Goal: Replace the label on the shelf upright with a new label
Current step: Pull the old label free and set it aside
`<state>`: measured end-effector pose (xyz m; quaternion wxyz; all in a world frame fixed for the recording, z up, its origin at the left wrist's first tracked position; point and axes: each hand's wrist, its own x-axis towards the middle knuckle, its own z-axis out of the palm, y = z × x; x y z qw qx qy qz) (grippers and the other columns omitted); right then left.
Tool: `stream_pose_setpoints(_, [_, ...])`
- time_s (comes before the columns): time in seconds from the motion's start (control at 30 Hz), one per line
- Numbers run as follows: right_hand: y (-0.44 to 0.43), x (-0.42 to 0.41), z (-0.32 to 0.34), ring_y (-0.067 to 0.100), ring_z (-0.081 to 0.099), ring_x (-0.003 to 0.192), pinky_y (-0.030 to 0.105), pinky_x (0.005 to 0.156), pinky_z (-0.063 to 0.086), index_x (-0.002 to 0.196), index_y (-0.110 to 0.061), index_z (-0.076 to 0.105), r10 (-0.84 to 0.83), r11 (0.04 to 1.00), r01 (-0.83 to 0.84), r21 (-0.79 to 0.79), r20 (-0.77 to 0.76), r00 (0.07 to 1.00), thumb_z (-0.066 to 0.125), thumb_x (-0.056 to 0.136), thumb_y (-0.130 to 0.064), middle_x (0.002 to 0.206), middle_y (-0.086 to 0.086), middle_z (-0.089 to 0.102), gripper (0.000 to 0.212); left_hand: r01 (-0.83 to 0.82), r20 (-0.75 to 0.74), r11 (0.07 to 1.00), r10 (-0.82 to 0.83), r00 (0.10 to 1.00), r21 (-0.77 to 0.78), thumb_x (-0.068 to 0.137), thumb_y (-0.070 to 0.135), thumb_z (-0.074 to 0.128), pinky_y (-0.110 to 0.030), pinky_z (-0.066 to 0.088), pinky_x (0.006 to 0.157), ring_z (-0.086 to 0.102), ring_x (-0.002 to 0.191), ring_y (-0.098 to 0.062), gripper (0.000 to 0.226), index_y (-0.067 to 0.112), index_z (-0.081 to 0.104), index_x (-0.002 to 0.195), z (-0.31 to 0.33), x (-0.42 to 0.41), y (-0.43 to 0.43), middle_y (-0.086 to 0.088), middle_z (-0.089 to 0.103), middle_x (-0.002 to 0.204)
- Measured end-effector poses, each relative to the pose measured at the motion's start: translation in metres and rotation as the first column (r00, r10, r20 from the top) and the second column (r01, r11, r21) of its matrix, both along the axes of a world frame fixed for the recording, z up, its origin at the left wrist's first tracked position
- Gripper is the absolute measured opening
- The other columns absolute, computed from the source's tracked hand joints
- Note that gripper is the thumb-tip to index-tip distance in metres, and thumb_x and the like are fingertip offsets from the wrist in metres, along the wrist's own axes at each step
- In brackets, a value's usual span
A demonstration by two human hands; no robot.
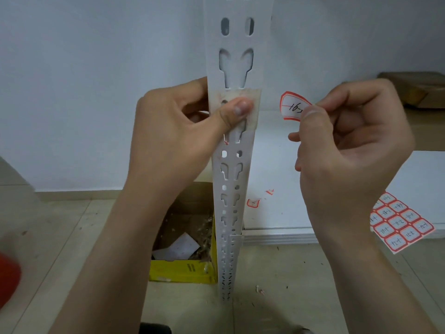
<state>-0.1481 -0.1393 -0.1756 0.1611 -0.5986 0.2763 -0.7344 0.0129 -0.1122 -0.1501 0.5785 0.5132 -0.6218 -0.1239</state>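
Observation:
A white perforated shelf upright [237, 39] runs down the middle of the head view. A dirty patch of glue residue [252, 100] marks its face at hand height. My left hand [178, 131] grips the upright from the left, its thumb pressed on that patch. My right hand [349, 141] is to the right of the upright and pinches a red-bordered white label [292, 106] with handwritten digits, held in the air, apart from the upright.
A sheet of red-bordered labels [402, 224] lies on the white shelf board [277, 165] at lower right. Torn label scraps [254, 202] lie on the board near the upright. A yellow cardboard box [183, 271] with debris stands on the floor behind the upright.

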Motion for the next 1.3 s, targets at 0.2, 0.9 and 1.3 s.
stream_pose_setpoints(0.2, [0.0,0.001,0.0,0.035,0.049,0.045,0.049,0.049,0.048,0.083,-0.025,0.05,0.001,1.0,-0.001,0.012,0.003,1.0,0.06,0.088,-0.006,0.057,0.009,0.046,0.021,0.111,0.057,0.991,-0.116,0.992,0.074,0.101,0.023,0.067,-0.015,0.06,0.076,0.076,0.093,0.003,0.014,0.035,0.07,0.106,0.002,0.013,0.001,0.023,0.078,0.102])
stream_pose_setpoints(0.9, [0.003,0.004,0.001,0.038,0.05,0.045,0.048,0.048,0.047,0.084,-0.024,0.05,-0.001,1.0,0.001,-0.001,0.017,1.0,0.059,0.088,-0.005,0.06,0.01,0.047,0.021,-0.144,-0.246,0.984,0.166,0.955,0.105,0.08,0.059,0.078,-0.034,0.064,0.067,0.076,0.08,-0.019,0.042,0.022,0.067,0.094,-0.017,-0.02,-0.011,0.003,0.075,0.085])
stream_pose_setpoints(1.3, [-0.001,-0.003,0.002,0.039,0.051,0.046,0.049,0.048,0.048,0.082,-0.023,0.05,0.001,1.0,-0.001,-0.001,0.03,1.0,0.059,0.088,-0.005,0.06,0.01,0.051,0.02,-0.045,-0.059,0.999,0.045,0.997,0.012,0.087,0.04,0.08,-0.01,0.052,0.064,0.075,0.077,0.005,0.011,0.033,0.071,0.089,0.001,-0.004,-0.004,0.021,0.077,0.08])
